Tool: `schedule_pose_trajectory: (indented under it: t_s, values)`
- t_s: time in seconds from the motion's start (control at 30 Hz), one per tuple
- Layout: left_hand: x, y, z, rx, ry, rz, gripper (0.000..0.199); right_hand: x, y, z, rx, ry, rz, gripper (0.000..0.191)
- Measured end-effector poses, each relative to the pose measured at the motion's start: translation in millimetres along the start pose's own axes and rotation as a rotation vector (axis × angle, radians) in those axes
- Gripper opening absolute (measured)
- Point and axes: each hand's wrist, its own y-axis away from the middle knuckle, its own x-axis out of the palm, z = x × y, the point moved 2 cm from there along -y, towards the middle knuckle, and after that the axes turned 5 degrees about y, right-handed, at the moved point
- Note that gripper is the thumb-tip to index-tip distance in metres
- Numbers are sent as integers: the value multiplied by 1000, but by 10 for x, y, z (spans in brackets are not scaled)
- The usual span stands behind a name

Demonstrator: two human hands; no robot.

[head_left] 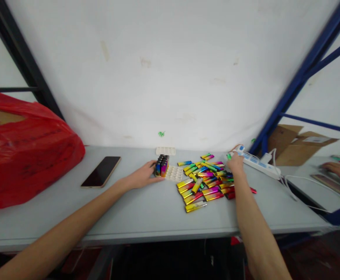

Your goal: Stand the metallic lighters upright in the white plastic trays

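My left hand (pixel 143 175) is at the left end of a white tray (pixel 174 173) with rows of small holes. Its thumb lies along the front and its fingers reach behind, bracketing several upright lighters (pixel 162 166) with black tops. The tray's right part shows bare holes. To the right lies a loose heap of shiny lighters (pixel 206 175) in yellow, red, blue, green and purple. Beyond the heap's far right side, my right hand (pixel 236 164) is closed, and a green end of a lighter (pixel 228 156) shows at its fingertips.
A second white tray (pixel 165 151) lies near the wall. On the left are a phone (pixel 101 172) and a red plastic bag (pixel 29 151). A power strip (pixel 259 163) with cables, a cardboard box (pixel 298 146) and another person's hand (pixel 339 170) are on the right.
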Motion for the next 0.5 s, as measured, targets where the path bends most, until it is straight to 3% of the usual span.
schedule_pose_trajectory:
  t_s: [0.23, 0.5]
  values:
    - [-5, -6, -14, -7, 10, -3, 82, -58, -13, 310, -117, -186, -63, 41]
    - [-19, 4, -44, -15, 18, -1, 80, 20, 221, 685, -208, -681, 38, 47]
